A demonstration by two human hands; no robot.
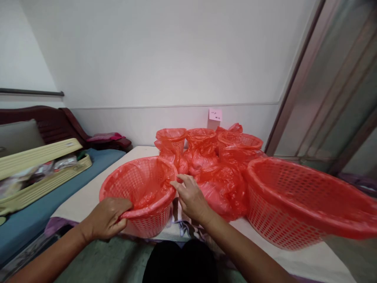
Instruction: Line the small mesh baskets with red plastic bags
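Head view: the small red plastic lattice basket (141, 196) sits at the near edge of the cloth-covered worktop (88, 196). The left hand (107, 218) clamps its near rim, thumb over the thin red plastic bag liner (147, 192). The right hand (191, 196), fingers loosely spread, pinches the liner at the far rim. Seemingly the liner is being seated; smoothing it over the rim seems next. The liner's bottom is hidden, and the large red basket (294, 204) is blurred.
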